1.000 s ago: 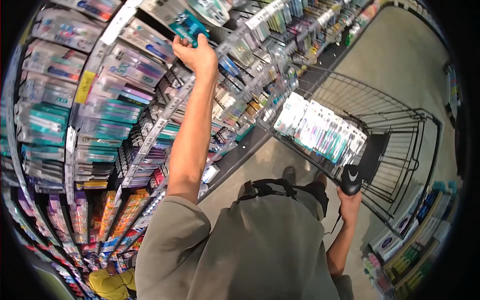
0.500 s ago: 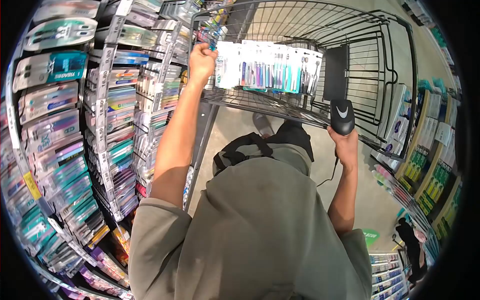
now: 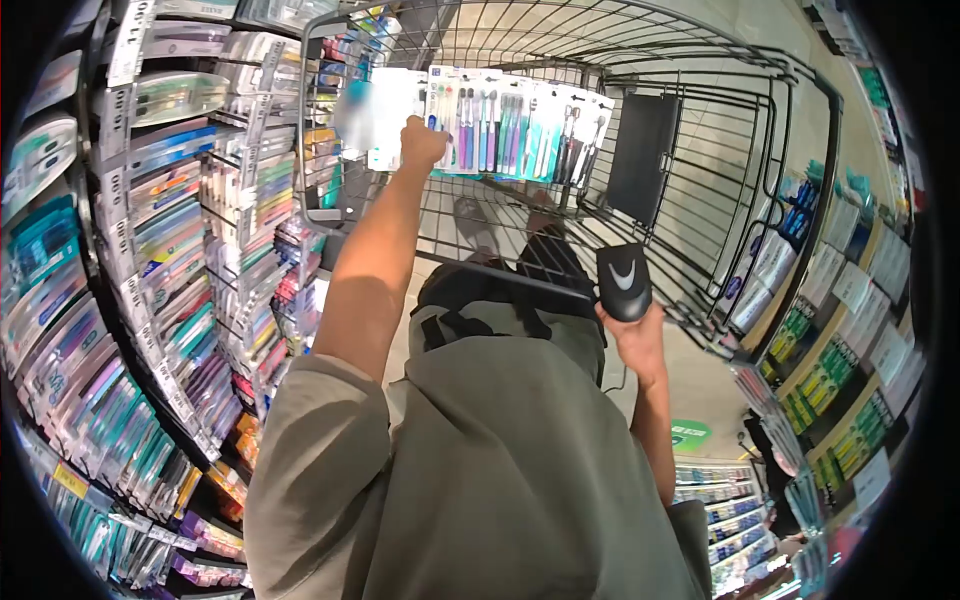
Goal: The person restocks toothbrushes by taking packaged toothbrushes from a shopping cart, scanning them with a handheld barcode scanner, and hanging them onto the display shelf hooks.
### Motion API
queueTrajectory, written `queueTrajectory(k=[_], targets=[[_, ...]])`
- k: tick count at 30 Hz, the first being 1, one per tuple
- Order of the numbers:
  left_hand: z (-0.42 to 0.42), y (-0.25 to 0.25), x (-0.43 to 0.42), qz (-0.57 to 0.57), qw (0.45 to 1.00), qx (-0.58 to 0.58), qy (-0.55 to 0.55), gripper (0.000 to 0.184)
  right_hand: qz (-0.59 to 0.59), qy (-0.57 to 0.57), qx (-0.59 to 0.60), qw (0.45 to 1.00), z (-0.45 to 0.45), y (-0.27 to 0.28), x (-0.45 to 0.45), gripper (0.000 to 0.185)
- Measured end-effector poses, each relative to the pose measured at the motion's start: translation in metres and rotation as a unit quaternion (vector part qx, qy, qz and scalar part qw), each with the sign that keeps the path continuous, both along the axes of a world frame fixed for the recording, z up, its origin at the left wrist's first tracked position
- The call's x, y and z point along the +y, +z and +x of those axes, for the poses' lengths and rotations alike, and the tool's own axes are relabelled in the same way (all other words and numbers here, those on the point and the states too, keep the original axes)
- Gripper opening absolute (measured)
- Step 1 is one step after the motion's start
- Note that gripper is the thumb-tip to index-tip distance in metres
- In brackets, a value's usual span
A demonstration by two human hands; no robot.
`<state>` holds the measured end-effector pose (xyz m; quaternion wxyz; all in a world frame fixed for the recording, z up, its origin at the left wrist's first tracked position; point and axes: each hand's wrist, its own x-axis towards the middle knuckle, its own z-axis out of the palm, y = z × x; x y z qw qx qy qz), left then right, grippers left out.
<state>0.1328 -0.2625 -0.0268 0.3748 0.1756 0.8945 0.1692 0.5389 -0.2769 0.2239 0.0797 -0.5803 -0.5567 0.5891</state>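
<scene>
A row of carded toothbrushes (image 3: 500,125) in white, purple, teal and black lies across the shopping cart (image 3: 440,215). My left hand (image 3: 424,145) is over the left part of this row, its fingers curled in against the packs. Whatever is between those fingers is hidden. Just left of the row is a smeared white-and-teal shape (image 3: 355,115), too blurred to name. My right hand (image 3: 636,335) grips a black handheld barcode scanner (image 3: 624,283) at the cart's near side, and a cord runs down from it.
Racks of hanging toothbrush packs (image 3: 175,210) with price strips line the left side. A black panel (image 3: 643,155) stands inside the cart. More shelves with boxed goods (image 3: 830,350) run along the right. A green floor sign (image 3: 690,434) lies behind on the right.
My left hand has moved from the row's left end onto the packs. The cart and packs appear shifted left in view; the scanner stays in my right hand, lower and further left.
</scene>
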Motion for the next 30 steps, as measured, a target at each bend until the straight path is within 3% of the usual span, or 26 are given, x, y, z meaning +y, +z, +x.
queueTrajectory(k=[4,5,8,11,16,25,30], targets=[[-0.002,-0.033,0.012,-0.054,0.998,0.029,-0.006,0.063,-0.079,-0.046,0.019,0.996,0.006,-0.008,0.005,0.03],[-0.003,-0.039,0.014,-0.06,0.997,0.04,-0.01,0.062,-0.109,-0.032,-0.024,0.993,0.008,-0.005,0.009,0.028],[-0.003,-0.05,0.021,-0.083,0.996,0.042,-0.009,0.065,-0.065,-0.042,-0.001,0.997,0.003,-0.004,0.011,0.019],[0.004,-0.052,0.027,-0.093,0.989,0.117,-0.002,0.068,-0.098,-0.034,-0.029,0.994,-0.001,0.001,0.018,0.021],[0.009,-0.059,0.028,-0.098,0.986,0.131,0.007,0.075,-0.141,-0.029,-0.034,0.989,0.002,0.002,0.024,0.031],[0.017,-0.039,0.033,-0.102,0.987,0.114,0.057,0.068,-0.127,-0.014,-0.023,0.992,0.0,0.004,0.024,0.028],[0.018,-0.031,0.033,-0.115,0.989,0.086,0.017,0.053,-0.104,-0.014,-0.004,0.994,-0.005,0.007,0.023,0.026]])
